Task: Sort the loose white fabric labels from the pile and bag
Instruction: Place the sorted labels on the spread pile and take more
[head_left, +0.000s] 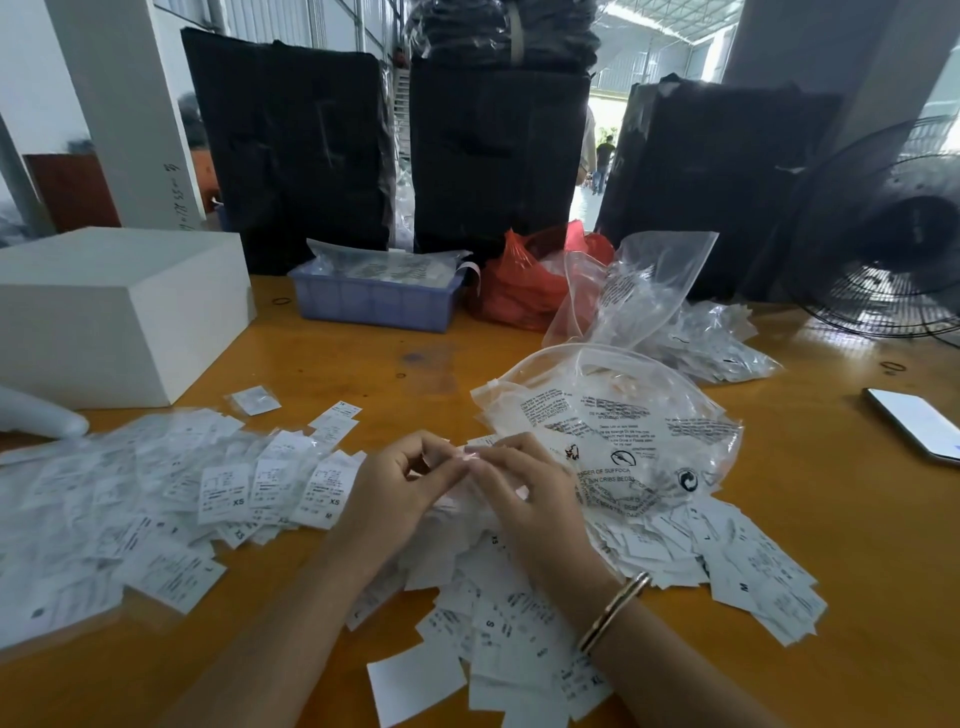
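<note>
— While both hands meet at centre, what do they hold?

— From the head view, I see my left hand and right hand pinching one small white fabric label between fingertips, its long axis left to right. The loose pile of white labels lies just beneath; the clear printed plastic bag sits beside my right hand.

— And the surface?

— Glossy orange-brown wooden surface, warehouse room beyond.
</note>
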